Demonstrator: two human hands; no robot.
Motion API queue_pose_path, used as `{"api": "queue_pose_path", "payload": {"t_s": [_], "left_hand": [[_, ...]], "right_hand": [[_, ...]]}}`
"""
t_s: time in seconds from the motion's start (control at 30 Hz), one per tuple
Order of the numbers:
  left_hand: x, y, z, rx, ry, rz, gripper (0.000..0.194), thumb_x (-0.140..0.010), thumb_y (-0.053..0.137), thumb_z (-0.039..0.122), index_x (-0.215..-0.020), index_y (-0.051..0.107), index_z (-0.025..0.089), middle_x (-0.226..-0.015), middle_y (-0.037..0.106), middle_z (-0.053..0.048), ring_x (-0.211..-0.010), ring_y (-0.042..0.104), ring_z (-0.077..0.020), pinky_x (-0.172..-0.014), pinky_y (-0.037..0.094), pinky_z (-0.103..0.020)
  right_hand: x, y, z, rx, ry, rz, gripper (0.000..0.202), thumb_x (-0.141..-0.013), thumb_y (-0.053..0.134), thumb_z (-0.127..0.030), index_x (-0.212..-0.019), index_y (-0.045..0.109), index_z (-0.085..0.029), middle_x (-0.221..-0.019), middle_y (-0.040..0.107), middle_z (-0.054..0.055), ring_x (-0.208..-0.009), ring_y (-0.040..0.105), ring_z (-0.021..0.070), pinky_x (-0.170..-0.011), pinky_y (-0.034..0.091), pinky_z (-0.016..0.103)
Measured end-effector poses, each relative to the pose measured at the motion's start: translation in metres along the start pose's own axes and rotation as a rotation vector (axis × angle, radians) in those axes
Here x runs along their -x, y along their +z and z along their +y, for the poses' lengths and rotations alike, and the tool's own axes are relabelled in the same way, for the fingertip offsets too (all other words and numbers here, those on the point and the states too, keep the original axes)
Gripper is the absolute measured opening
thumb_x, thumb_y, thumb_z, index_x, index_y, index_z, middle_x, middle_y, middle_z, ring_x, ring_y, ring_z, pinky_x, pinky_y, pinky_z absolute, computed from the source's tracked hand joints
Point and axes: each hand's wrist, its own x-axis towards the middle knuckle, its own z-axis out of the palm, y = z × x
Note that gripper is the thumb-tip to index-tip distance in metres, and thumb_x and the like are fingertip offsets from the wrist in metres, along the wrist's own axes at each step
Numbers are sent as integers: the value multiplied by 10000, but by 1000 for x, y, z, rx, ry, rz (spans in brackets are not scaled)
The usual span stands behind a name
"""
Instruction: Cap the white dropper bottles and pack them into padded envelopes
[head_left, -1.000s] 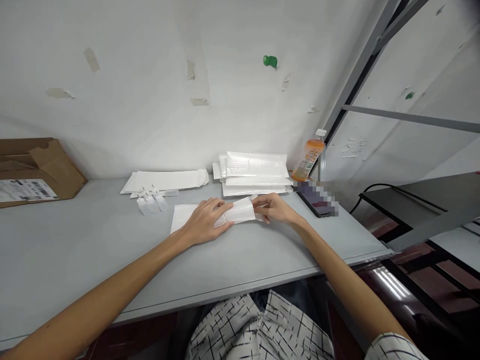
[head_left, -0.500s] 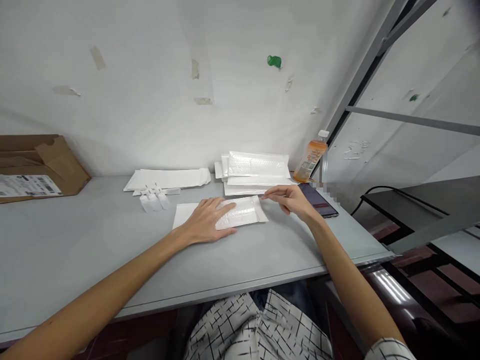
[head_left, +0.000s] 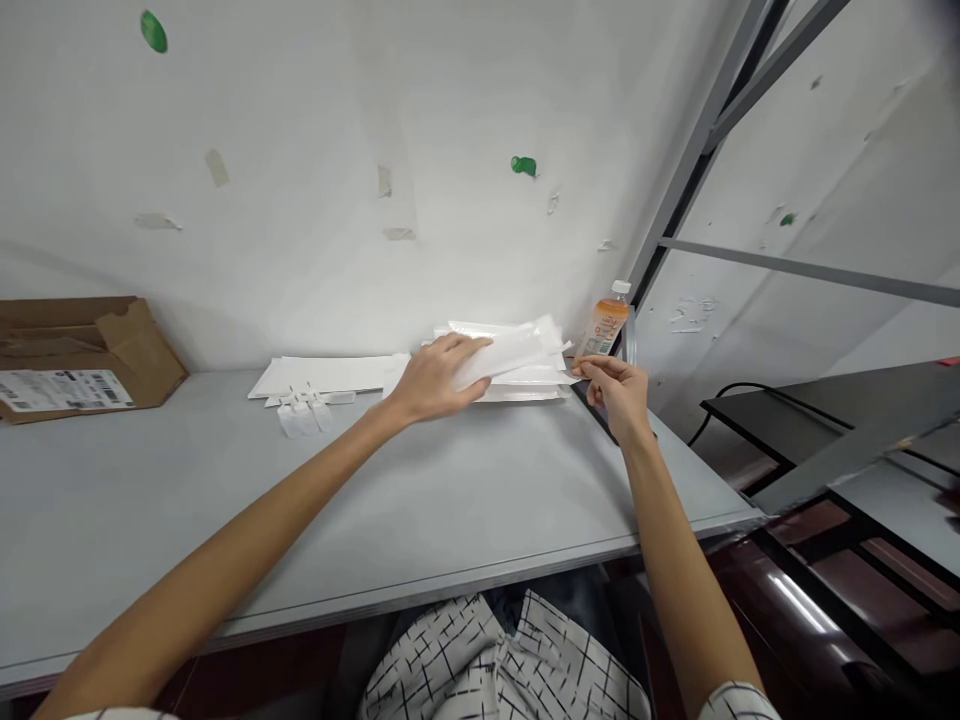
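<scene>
My left hand [head_left: 442, 378] is closed around a white bubble mailer [head_left: 517, 348], thumb on top, and carries it tilted over the stack at the wall. Beneath it lie several more white bubble mailers [head_left: 525, 390], partly covered. My right hand [head_left: 616, 392] pinches at the right end of this stack, where a mailer's corner reaches its fingertips; the exact grip is small in view. To the left lie flat white sleeves [head_left: 337, 373], with small white tagged pieces [head_left: 304, 412] in front of them.
An orange drink bottle [head_left: 604, 322] stands behind my right hand. A dark phone [head_left: 598, 410] lies partly under that hand. At far left is an opened cardboard box [head_left: 142, 350]. The grey table [head_left: 360, 540] ends at a front edge near my body; a metal frame [head_left: 690, 185] rises at right.
My left hand has lifted the bubble mailer off the table and brought it back to the stack. My right hand has moved to the stack's right end. The camera view has shifted slightly.
</scene>
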Motion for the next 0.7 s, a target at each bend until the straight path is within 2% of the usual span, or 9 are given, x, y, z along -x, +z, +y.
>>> {"api": "queue_pose_path", "payload": {"t_s": [0.07,0.17,0.23,0.3,0.4,0.47,0.53,0.6,0.7], "left_hand": [[-31,11,-2,-87,46,-17,530,-862,551,378,-1358,517,195,-1287,585,-106,-1169,542,-288,-968,440,-455],[-58,42,-15,-226,65,-149,559,-866,560,385,-1379,496,171,-1372,523,-162,-1273,465,-335,-1028,372,-518],[-60,65,-26,-298,70,-233,556,-882,560,388,-1384,491,160,-1424,473,-190,-1333,408,-354,-1067,324,-540],[-53,85,-33,-323,86,-274,579,-916,517,482,-1403,477,170,-1454,443,-197,-1382,347,-369,-1086,294,-557],[-41,94,-34,-331,107,-249,709,-900,468,644,-1438,448,183,-1497,397,-205,-1420,292,-379,-1116,251,-565],[-38,82,-33,-347,108,-200,725,-892,464,664,-1445,448,195,-1519,377,-194,-1427,288,-370,-1135,230,-555],[-37,55,-38,-377,93,-158,607,-944,429,574,-1429,475,211,-1512,402,-167,-1413,329,-339,-1138,245,-525],[-37,16,-54,-414,42,-164,482,-970,405,439,-1387,520,227,-1464,475,-135,-1362,412,-297,-1114,297,-492],[-26,-51,-103,-432,-170,-222,454,-925,406,316,-1350,553,258,-1397,558,-67,-1251,523,-260,-1029,409,-417]], "right_hand": [[0,1,2,17,3,4,242,-677,724,-350,-806,701,-146,-725,700,56,-363,400,58,-357,261,244],[0,3,7,63,-8,2,254,-681,702,-357,-805,696,-134,-725,697,60,-355,418,63,-361,301,251],[-1,4,11,109,-20,-6,257,-687,685,-355,-811,690,-129,-726,699,63,-351,428,67,-365,317,254],[-2,4,15,164,-32,-20,253,-699,668,-350,-818,686,-126,-731,705,67,-345,443,72,-370,322,255],[-1,4,17,231,-65,-38,244,-726,644,-343,-814,689,-121,-732,708,71,-346,465,78,-391,354,259],[0,4,18,258,-88,-58,237,-736,642,-337,-815,695,-119,-731,705,70,-354,479,82,-408,381,265],[2,5,18,269,-101,-93,229,-741,655,-340,-808,698,-125,-739,702,69,-367,490,87,-417,396,270],[4,7,19,269,-114,-145,230,-748,675,-362,-785,696,-136,-747,698,66,-382,498,90,-422,403,273],[9,17,20,260,-143,-229,259,-771,690,-404,-765,690,-145,-733,689,58,-392,488,87,-432,405,275]]}}
